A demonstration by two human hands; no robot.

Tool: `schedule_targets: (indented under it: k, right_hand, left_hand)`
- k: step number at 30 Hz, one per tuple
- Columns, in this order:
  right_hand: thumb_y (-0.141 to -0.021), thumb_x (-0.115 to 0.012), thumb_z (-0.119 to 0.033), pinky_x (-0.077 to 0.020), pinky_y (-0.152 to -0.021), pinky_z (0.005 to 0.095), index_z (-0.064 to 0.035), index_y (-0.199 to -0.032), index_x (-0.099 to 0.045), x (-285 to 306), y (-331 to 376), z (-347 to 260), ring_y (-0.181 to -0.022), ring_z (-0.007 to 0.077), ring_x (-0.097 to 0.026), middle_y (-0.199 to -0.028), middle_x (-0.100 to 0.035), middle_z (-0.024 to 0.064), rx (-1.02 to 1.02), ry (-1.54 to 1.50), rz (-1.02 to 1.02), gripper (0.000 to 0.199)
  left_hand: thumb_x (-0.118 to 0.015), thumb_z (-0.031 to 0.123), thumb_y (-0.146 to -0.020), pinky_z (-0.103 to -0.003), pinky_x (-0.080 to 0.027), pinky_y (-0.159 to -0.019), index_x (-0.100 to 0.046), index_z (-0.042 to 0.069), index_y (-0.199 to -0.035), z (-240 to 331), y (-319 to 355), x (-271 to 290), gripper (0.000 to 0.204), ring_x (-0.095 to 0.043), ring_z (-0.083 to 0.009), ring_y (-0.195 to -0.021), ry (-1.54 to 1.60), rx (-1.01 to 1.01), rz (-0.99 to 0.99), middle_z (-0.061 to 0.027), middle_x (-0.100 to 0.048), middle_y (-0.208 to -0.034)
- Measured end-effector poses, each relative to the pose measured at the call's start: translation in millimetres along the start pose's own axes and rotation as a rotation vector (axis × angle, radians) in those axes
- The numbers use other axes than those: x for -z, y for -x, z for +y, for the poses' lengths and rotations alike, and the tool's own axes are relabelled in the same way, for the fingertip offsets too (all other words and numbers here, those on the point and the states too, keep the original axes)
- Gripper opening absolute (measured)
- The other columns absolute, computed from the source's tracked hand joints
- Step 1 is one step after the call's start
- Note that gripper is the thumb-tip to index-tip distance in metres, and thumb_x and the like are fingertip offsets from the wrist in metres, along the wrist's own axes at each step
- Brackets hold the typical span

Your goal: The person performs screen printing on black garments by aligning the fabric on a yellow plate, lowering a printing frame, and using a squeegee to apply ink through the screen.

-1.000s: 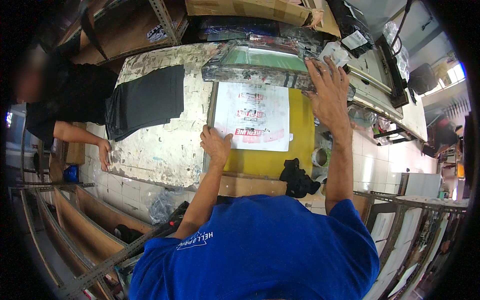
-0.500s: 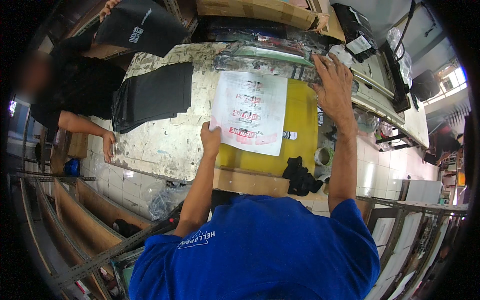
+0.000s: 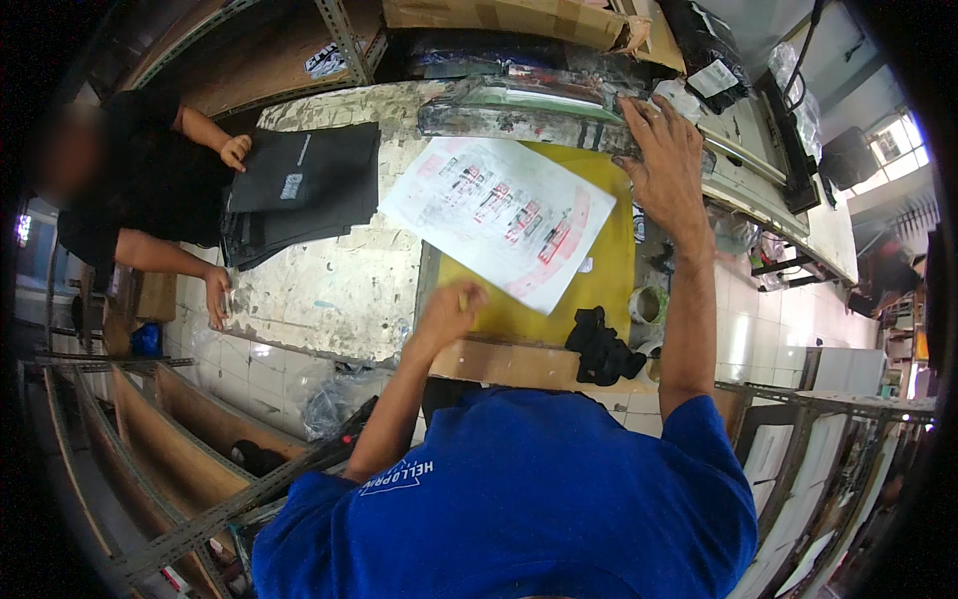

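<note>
Now printed sheet (image 3: 499,215) swung askew; left hand (image 3: 449,311) off it, loosely curled; right hand (image 3: 664,165) flat.

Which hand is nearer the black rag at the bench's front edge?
Left. The left hand rests on the yellow board just left of the black rag; the right hand is far up on the screen frame.

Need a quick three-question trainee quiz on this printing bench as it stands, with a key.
1. True or false: the right hand lies flat on the screen frame.
2. The printed sheet lies on: A) a yellow board, B) a blue tray, C) the floor.
3. What does the left hand touch?

Key:
1. True.
2. A, the yellow board.
3. The near edge of the yellow board, just short of the sheet.
</note>
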State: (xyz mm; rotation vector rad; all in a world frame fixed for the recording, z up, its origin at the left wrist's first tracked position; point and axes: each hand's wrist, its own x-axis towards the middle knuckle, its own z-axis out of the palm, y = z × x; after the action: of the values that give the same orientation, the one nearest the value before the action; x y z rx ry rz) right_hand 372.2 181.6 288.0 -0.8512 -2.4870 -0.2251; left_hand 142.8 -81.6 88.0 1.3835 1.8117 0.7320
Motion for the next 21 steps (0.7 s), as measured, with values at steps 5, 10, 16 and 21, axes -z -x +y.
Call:
schedule_targets:
  k: [5, 10, 16, 21]
  right_hand:
    - [-0.082, -0.075, -0.022, -0.0240, -0.117, 0.0523, -0.0189, -0.152, -0.040, 0, -9, -5, -0.142, 0.0310, -0.037, -0.144, -0.051, 0.0070, 0.013, -0.056, 0.019, 0.078]
    - [-0.083, -0.075, -0.023, -0.0250, -0.116, 0.0511, -0.0199, -0.153, -0.039, -2, -6, 4, -0.141, 0.0308, -0.038, -0.144, -0.051, 0.0070, 0.004, -0.007, 0.007, 0.079]
    - [-0.083, -0.075, -0.023, -0.0263, -0.114, 0.0496, -0.0191, -0.153, -0.039, 0, -15, 7, -0.140, 0.0300, -0.040, -0.142, -0.054, 0.0079, 0.009, -0.012, 0.031, 0.079]
    - [-0.082, -0.075, -0.023, -0.0276, -0.113, 0.0487, -0.0177, -0.152, -0.041, 2, -18, 12, -0.138, 0.0292, -0.042, -0.139, -0.056, 0.0083, 0.041, -0.001, 0.040, 0.078]
  left_hand:
    - [-0.063, 0.033, -0.093, -0.058, -0.036, -0.103, -0.056, 0.012, -0.136, -88, -86, 29, 0.049, -0.047, -0.0383, -0.130, -0.736, -0.315, 0.395, -0.0175, -0.049, -0.144]
    - [-0.056, 0.049, -0.094, -0.047, -0.038, -0.095, -0.058, 0.009, -0.135, -30, -70, 4, 0.057, -0.051, -0.0304, -0.116, -0.968, 0.158, 0.142, -0.0144, -0.056, -0.126]
    - [-0.073, 0.033, -0.082, -0.044, -0.041, -0.095, -0.064, 0.005, -0.125, 7, -47, -25, 0.052, -0.052, -0.0326, -0.115, -0.769, -0.098, 0.054, -0.0140, -0.058, -0.123]
    - [-0.081, 0.034, -0.074, -0.045, -0.046, -0.090, -0.067, 0.005, -0.120, -18, -52, -37, 0.055, -0.054, -0.0335, -0.106, -0.482, -0.313, 0.309, -0.0117, -0.057, -0.125]
